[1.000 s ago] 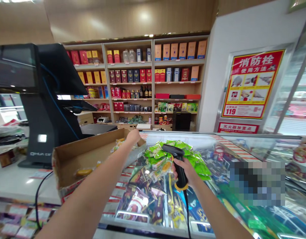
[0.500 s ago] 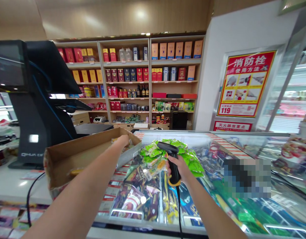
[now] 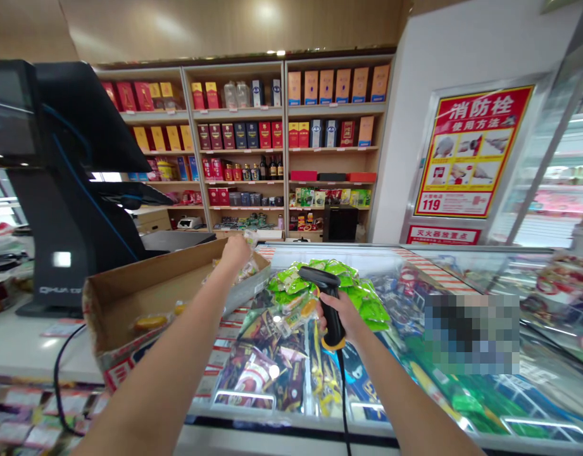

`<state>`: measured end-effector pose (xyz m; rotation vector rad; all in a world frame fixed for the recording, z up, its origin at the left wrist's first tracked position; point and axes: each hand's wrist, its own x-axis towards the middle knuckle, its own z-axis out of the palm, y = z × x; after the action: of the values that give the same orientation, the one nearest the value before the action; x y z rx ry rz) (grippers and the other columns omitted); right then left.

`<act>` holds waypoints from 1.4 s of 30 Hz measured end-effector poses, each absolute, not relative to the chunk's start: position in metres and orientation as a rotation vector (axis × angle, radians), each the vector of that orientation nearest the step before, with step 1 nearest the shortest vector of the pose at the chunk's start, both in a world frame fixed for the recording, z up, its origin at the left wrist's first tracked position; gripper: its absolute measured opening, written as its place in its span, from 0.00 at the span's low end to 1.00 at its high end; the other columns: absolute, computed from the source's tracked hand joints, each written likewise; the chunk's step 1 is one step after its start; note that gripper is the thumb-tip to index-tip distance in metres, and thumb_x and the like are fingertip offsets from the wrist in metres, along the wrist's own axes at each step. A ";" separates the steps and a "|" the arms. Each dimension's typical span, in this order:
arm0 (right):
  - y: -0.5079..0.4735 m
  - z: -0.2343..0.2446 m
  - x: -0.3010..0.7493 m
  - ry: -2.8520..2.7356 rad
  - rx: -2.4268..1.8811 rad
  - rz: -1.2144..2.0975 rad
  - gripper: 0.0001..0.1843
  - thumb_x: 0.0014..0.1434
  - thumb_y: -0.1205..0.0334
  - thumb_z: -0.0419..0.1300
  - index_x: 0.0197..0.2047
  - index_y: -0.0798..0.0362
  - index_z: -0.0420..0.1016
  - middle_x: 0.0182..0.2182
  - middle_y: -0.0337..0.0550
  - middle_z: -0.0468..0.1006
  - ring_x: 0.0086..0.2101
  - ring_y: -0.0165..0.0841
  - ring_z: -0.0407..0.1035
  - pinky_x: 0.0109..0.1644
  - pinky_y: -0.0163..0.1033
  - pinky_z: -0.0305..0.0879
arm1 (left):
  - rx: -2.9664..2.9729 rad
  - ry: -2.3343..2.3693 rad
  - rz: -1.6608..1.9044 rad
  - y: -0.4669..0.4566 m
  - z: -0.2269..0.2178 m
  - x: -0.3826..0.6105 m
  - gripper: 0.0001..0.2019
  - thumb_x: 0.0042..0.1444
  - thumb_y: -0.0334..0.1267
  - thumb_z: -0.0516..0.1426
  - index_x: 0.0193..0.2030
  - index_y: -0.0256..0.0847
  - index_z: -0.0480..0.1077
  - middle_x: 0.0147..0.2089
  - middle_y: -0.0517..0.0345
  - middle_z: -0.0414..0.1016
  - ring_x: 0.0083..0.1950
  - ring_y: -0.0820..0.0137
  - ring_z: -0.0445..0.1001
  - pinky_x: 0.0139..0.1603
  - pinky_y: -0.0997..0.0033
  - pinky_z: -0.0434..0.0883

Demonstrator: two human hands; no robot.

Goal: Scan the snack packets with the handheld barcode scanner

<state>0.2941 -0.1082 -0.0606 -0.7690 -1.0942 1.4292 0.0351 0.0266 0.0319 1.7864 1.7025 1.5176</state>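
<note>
My right hand [image 3: 341, 313] is closed around the grip of a black barcode scanner [image 3: 325, 303] with a yellow base, held over the glass lid of a chest freezer [image 3: 414, 266]. The scanner's head points left toward a pile of green snack packets [image 3: 362, 297] lying on the glass. My left hand [image 3: 235, 249] is at the far end of an open cardboard box [image 3: 144, 288], fingers pinched on a small clear packet [image 3: 250, 238] lifted above the box. More small packets lie inside the box.
A black point-of-sale terminal [image 3: 58, 183] stands on the white counter [image 3: 20, 345] at left, its cable hanging over the edge. Shelves of boxed goods and bottles [image 3: 282, 139] line the back wall. A red fire-hydrant poster [image 3: 471, 152] hangs at right.
My left hand dipped into the far end of the box and has now risen with a small packet pinched in it. My right hand with the scanner has stayed about where it was.
</note>
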 end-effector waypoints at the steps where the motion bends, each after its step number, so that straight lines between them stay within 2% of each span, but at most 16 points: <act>1: -0.109 -0.060 0.294 -1.100 -0.766 1.429 0.23 0.45 0.49 0.68 0.38 0.56 0.70 0.17 0.35 0.72 0.14 0.27 0.64 0.16 0.33 0.65 | 1.765 1.647 1.519 0.017 0.024 0.043 0.07 0.44 0.34 0.63 0.25 0.38 0.68 0.39 0.40 0.77 0.52 0.50 0.73 0.51 0.58 0.68; 3: -0.111 -0.060 0.295 -1.115 -0.754 1.426 0.23 0.46 0.49 0.68 0.39 0.57 0.70 0.17 0.35 0.73 0.14 0.27 0.64 0.16 0.33 0.65 | 1.622 1.300 1.535 -0.004 -0.002 0.061 0.07 0.45 0.35 0.63 0.31 0.38 0.70 0.37 0.47 0.77 0.45 0.57 0.75 0.45 0.62 0.71; 6: -0.111 -0.059 0.297 -1.152 -0.746 1.427 0.23 0.47 0.49 0.67 0.40 0.56 0.70 0.18 0.35 0.73 0.14 0.27 0.64 0.17 0.33 0.66 | 1.403 0.860 1.456 -0.027 -0.048 0.083 0.16 0.39 0.38 0.67 0.37 0.40 0.72 0.36 0.53 0.78 0.38 0.64 0.76 0.39 0.66 0.74; 9: -0.111 -0.061 0.297 -1.183 -0.784 1.447 0.24 0.46 0.49 0.67 0.41 0.56 0.70 0.18 0.35 0.72 0.14 0.27 0.64 0.16 0.32 0.65 | 1.214 0.760 1.402 -0.033 -0.080 0.089 0.25 0.32 0.40 0.71 0.41 0.40 0.72 0.33 0.57 0.77 0.32 0.67 0.76 0.34 0.66 0.75; 13: -0.111 -0.064 0.295 -1.244 -0.842 1.465 0.25 0.45 0.48 0.68 0.41 0.56 0.70 0.17 0.35 0.72 0.14 0.27 0.64 0.16 0.33 0.65 | 1.143 0.767 1.377 -0.027 -0.093 0.087 0.31 0.28 0.39 0.72 0.44 0.38 0.72 0.30 0.59 0.77 0.30 0.67 0.76 0.29 0.66 0.75; 21: -0.116 -0.064 0.289 -1.259 -0.888 1.439 0.17 0.47 0.51 0.66 0.30 0.54 0.68 0.18 0.35 0.71 0.14 0.26 0.63 0.16 0.33 0.65 | 1.121 0.823 1.402 -0.024 -0.095 0.094 0.33 0.27 0.36 0.72 0.46 0.35 0.75 0.29 0.56 0.78 0.30 0.64 0.77 0.26 0.66 0.76; 35: -0.116 -0.064 0.289 -1.261 -0.883 1.439 0.18 0.46 0.50 0.67 0.30 0.54 0.67 0.16 0.34 0.70 0.13 0.25 0.62 0.16 0.33 0.66 | 1.202 0.842 1.389 -0.026 -0.095 0.095 0.25 0.29 0.36 0.71 0.40 0.37 0.78 0.29 0.60 0.78 0.29 0.68 0.75 0.26 0.68 0.76; 38: -0.116 -0.065 0.288 -1.256 -0.889 1.432 0.18 0.47 0.50 0.67 0.31 0.54 0.67 0.17 0.34 0.70 0.13 0.25 0.62 0.16 0.32 0.66 | 1.184 0.855 1.420 -0.022 -0.098 0.095 0.26 0.29 0.36 0.71 0.41 0.36 0.77 0.26 0.61 0.75 0.27 0.69 0.74 0.24 0.69 0.75; 42: -0.116 -0.064 0.289 -1.225 -0.881 1.438 0.19 0.47 0.50 0.67 0.34 0.55 0.69 0.17 0.34 0.71 0.14 0.26 0.63 0.16 0.32 0.66 | 1.263 0.861 1.431 -0.017 -0.105 0.095 0.27 0.33 0.37 0.69 0.44 0.36 0.73 0.30 0.58 0.77 0.29 0.68 0.75 0.24 0.72 0.74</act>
<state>0.2892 -0.1158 -0.0645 -0.8811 -1.2250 1.4379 0.0945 -0.0172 -0.1048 1.2631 0.8613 1.4314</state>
